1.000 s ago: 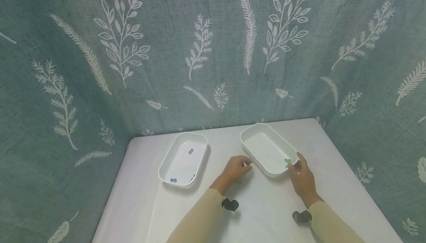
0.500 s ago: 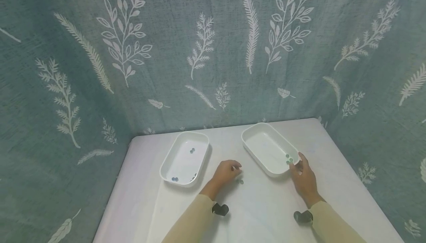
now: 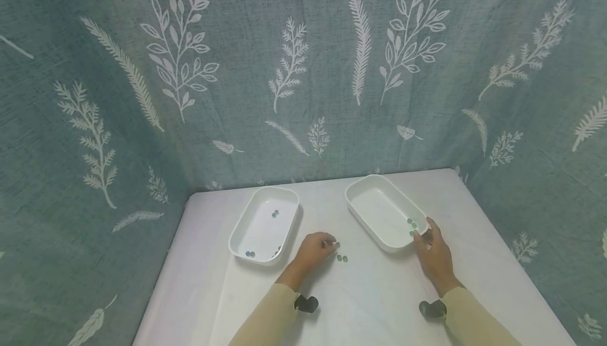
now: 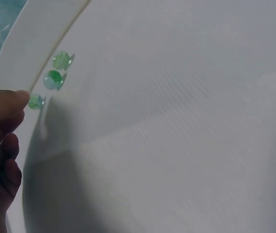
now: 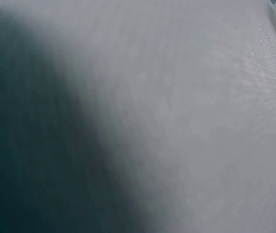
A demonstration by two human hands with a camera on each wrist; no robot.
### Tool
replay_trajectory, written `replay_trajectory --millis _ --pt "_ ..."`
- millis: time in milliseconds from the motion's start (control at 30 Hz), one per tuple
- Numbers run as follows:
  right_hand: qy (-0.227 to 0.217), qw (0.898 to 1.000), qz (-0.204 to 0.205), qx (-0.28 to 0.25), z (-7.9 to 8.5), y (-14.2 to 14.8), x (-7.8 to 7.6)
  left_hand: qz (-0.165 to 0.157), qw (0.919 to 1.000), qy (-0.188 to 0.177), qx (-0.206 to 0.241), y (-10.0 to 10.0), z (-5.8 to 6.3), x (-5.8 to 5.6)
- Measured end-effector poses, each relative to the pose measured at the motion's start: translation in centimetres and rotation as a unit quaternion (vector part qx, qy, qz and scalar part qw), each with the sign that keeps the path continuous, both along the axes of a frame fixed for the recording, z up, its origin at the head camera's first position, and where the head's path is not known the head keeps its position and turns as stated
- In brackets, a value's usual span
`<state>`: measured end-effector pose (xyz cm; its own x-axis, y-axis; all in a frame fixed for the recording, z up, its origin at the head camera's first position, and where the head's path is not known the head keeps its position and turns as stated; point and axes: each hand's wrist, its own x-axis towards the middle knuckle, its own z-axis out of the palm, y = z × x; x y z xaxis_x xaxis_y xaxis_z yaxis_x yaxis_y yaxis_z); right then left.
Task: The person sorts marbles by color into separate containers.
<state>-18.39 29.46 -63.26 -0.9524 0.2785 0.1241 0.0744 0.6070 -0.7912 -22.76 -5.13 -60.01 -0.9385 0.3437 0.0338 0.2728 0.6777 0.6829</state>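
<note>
My left hand point(image 3: 314, 248) has its fingers curled, the tips pinching a green bead point(image 4: 35, 101) low over the white table. Two more faceted green beads point(image 4: 53, 79) lie just beside it. My right hand point(image 3: 433, 254) grips the near right corner of a white tray point(image 3: 367, 230), which holds several green beads point(image 3: 410, 221). The right wrist view shows only white tabletop, a dark blur and a pale edge at the top right; the hand itself is out of it.
A second white tray point(image 3: 235, 230) stands on the left with several blue beads point(image 3: 250, 254) in it. A green-grey curtain point(image 3: 303, 82) with white leaf prints surrounds the back and sides of the white-covered table point(image 3: 374, 304).
My left hand has moved left and slightly nearer, from beside the right tray to the loose beads, which its wrist had hidden. The right hand stays at the tray's corner.
</note>
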Motion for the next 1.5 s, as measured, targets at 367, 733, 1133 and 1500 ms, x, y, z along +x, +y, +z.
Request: replay_trajectory --millis 367,733,1133,1500 --pt "-0.006 1.000 -0.004 -0.004 0.1 0.0 0.1 0.010 0.9995 -0.016 0.027 -1.3 -1.3 1.0" --pt "-0.010 1.000 -0.008 -0.006 0.4 0.0 0.0 0.016 0.9993 0.006 0.034 -0.7 -2.4 1.8" --pt "-0.009 1.000 -0.009 -0.006 0.5 -0.1 0.0 0.006 0.9985 0.048 -0.026 0.4 -2.2 2.1" --pt "-0.011 1.000 -0.011 -0.007 0.3 -0.3 -0.2 0.012 0.9974 0.055 -0.044 0.5 -2.2 2.3"
